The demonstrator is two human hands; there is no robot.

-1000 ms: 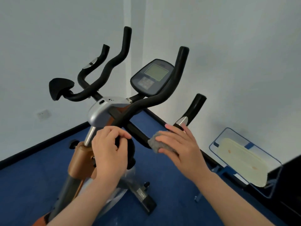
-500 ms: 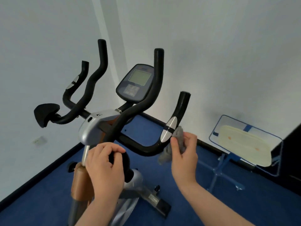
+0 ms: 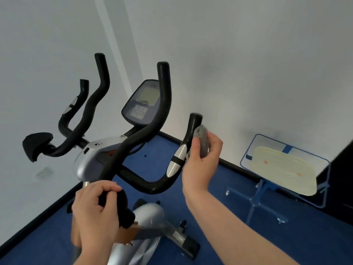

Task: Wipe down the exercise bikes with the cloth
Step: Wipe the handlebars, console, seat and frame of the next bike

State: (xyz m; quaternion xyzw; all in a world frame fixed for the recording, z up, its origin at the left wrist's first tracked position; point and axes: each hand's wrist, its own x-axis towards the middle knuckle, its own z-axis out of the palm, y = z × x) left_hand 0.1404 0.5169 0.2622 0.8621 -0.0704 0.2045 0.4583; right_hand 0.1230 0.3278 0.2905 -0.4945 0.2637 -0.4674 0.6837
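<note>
1. Your left hand [image 3: 95, 213] curls round a black knob [image 3: 116, 207] low on the exercise bike [image 3: 99, 155], steadying a frame that looks heavy and rigid.
2. Your right hand [image 3: 200, 161] pinches the soft grey cloth [image 3: 202, 142] against the right handlebar [image 3: 192, 131]; it likely bunches, so wrap it round the grip.

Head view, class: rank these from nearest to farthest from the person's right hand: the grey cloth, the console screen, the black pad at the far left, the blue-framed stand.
1. Grey cloth: held in the right hand, against the right handlebar.
2. Console screen: up and to the left, between the handlebars.
3. Blue-framed stand: off to the right by the wall.
4. Black pad: far left of the bike.
</note>
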